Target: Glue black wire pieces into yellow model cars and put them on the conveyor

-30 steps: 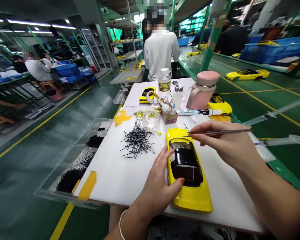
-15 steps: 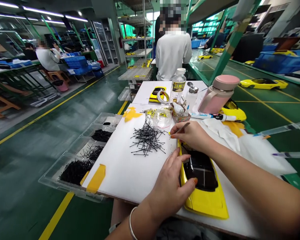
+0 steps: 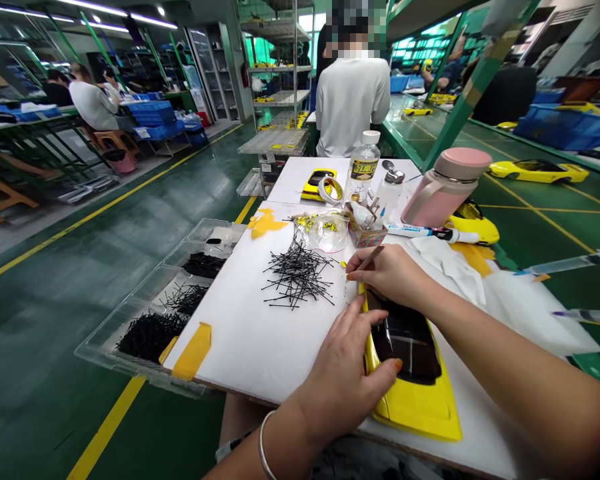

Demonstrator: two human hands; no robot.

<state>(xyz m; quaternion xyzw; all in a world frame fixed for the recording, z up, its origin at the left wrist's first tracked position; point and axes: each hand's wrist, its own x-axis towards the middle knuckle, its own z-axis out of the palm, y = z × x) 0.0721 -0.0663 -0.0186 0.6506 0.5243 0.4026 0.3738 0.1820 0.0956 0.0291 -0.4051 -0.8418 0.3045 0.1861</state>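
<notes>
On the near right of the white board lies a yellow model car (image 3: pixel 420 410) with a dark roof and windows. My left hand (image 3: pixel 343 367) grips its left side, thumb on the dark window and fingers along the edge. Over the car's far end, my right hand (image 3: pixel 393 277) pinches slim metal tweezers (image 3: pixel 371 257). Their tips point down-left towards the board beside the car; whether they grip anything is too small to tell. Just left of the tips is a tiny yellow piece (image 3: pixel 343 265). Further left spreads a loose heap of thin black pins (image 3: pixel 300 273).
A clear divided tray (image 3: pixel 95 343) of black parts adjoins the board's left edge. Behind the heap are a clear bag (image 3: pixel 325 230), a tape roll (image 3: pixel 330 190), a bottle (image 3: pixel 363 170) and a pink flask (image 3: pixel 445 190). White cloth (image 3: pixel 440 267) and syringes (image 3: pixel 575 263) lie right.
My right hand and the tweezers have shifted slightly down and right in view, much as the whole scene has. My left hand keeps its place on the car.
</notes>
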